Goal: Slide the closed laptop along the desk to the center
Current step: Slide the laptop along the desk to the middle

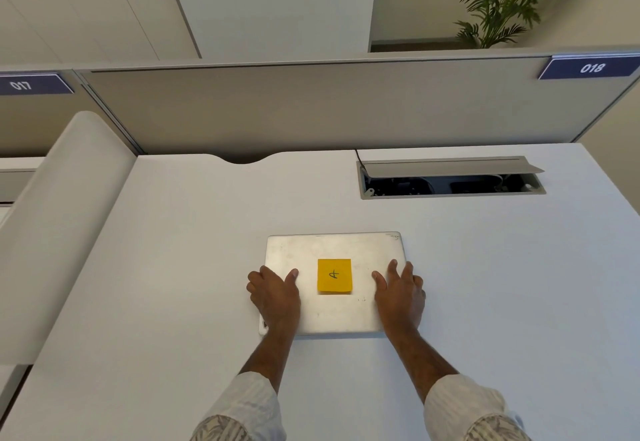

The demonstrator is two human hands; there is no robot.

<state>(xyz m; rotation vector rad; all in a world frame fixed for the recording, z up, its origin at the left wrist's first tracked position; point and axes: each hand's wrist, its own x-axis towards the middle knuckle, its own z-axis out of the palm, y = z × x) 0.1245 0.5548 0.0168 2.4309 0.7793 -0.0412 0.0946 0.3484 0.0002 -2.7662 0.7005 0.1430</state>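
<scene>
I have the closed laptop lying flat on the white surface, roughly midway between its left and right edges and a little nearer to me than to the back; my left hand lies on its left side with the fingers curled over that edge and the thumb on the lid, gripping it, and my right hand rests on its right side with the fingers spread, some on the lid and some spilling past its edge, pressing on the lid and not closed round it; a yellow sticky note marked with a letter sits on the lid between my hands, untouched; I judge the slide to be in its last stretch or already there, since the laptop looks close to centred; what remains, as I read it, is a small nudge if any, keeping the lid square to the front edge, then letting go with both hands; there is plenty of bare room on every side; the open cable hatch with its raised flap lies well apart at the back right, the curved notch at the back edge is well clear too, and the grey partition bounds the far side.
</scene>
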